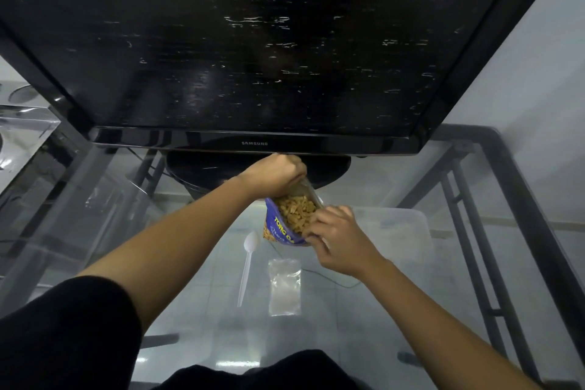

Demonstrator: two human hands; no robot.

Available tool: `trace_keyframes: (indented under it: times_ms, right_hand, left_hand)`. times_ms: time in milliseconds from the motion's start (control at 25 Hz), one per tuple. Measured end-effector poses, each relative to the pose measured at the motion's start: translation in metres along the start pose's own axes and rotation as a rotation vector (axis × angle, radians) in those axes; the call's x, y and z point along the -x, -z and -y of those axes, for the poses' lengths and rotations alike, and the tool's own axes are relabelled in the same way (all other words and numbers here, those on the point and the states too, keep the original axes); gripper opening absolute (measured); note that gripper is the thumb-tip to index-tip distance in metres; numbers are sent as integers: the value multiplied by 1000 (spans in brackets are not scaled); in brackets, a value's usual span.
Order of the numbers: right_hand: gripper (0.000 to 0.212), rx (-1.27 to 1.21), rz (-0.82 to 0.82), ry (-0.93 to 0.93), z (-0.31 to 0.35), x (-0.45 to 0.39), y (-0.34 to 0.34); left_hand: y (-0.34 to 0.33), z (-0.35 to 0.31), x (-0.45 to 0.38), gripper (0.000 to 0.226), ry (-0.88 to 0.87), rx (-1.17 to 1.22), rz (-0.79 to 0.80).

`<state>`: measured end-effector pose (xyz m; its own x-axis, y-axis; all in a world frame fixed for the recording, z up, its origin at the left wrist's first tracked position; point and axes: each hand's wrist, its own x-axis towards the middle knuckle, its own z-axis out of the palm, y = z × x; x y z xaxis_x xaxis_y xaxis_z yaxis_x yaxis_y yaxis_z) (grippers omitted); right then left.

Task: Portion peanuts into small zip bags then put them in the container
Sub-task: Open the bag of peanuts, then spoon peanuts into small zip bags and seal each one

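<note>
Both hands are on the peanut bag [289,222], held up over the glass desk [364,326]: left hand [275,176] grips the top edge, right hand [335,239] pinches the near side. A white spoon [248,266] and an empty zip bag [284,286] lie flat just below it, with the clear container [408,231] off to the right.

A blue peanut bag [286,222] with yellow lettering is held tilted above the glass table, its clear window showing peanuts [296,210]. Nearer, 1 empty clear zip bag [284,286] lies flat. A translucent lidded container [399,231] sits at right.
</note>
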<state>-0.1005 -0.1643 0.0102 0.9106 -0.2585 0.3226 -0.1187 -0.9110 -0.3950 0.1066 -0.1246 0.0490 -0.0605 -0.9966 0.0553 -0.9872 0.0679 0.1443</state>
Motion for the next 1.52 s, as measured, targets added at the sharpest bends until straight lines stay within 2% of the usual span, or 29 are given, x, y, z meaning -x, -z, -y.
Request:
trace_keyframes:
  times_ms: [80, 160, 240, 360, 480, 520, 560, 600, 680, 720, 760, 800, 880, 920, 1000, 1120, 1160, 1240, 1360, 1440, 1520]
  right_hand:
    - [12, -97, 21, -76, 0, -4, 5]
    - [27, -216, -3, -293, -1, -13, 4]
    - [28, -252, 7, -496, -1, -22, 3]
    - [37, -247, 99, -565, 1, -31, 7]
    - [51, -304, 193, -572, 2, -35, 13]
    - [52, -317, 234, -566, 1, -35, 14]
    - [53, -324, 274, -556, 1, -35, 16]
    - [52, -327, 302, -546, -1, -35, 17]
    - [50, -339, 310, -537, -3, -35, 18]
    - [50, -345, 303, -534, -4, -35, 17]
    - [50, -345, 298, -533, -5, -35, 16]
    - [50, -345, 294, -535, -6, -37, 14]
    - [51, -362, 293, -556, -7, -38, 11]
    - [51, -366, 289, -563, -7, -38, 10]
    - [51, -370, 278, -567, -8, -36, 8]
    - [51, -395, 268, -587, -7, -35, 8]
    - [51, -398, 264, -591, -7, -36, 7]
    - [51, -401, 260, -588, -7, -36, 8]
    - [52, -409, 267, -587, -8, -36, 8]
    - [53, -386, 265, -579, -9, -35, 7]
    - [54, -387, 261, -585, -9, -35, 7]
  left_hand:
    - [2, -4, 0, 24, 38, 69, 16]
    - [8, -1, 5, 25, 79, 211, 60]
    - [11, 6, 16, 22, 138, 271, 187]
    - [7, 12, 31, 39, 397, 384, 383]
    - [2, 9, 38, 50, 482, 426, 386]
    - [1, 6, 41, 48, 471, 437, 337]
    - [0, 1, 45, 43, 464, 467, 210]
    - [-3, -5, 52, 37, 488, 513, -3]
    - [-14, -16, 73, 29, 710, 591, -441]
    - [-25, -20, 86, 27, 852, 581, -499]
    - [-43, -22, 101, 27, 963, 547, -427]
    - [-62, -28, 115, 29, 1033, 514, -288]
    - [-98, -51, 143, 39, 1097, 471, -23]
    - [-114, -64, 152, 42, 1081, 418, 49]
    - [-134, -83, 161, 37, 1025, 305, 66]
    - [-134, -85, 153, 24, 1065, 247, 83]
    - [-131, -81, 150, 23, 1096, 244, 75]
    - [-115, -70, 144, 22, 1175, 317, -53]
    - [-66, -51, 128, 19, 1237, 631, -436]
    - [-29, -41, 116, 18, 1142, 901, -612]
    - [-1, -36, 106, 20, 968, 1070, -648]
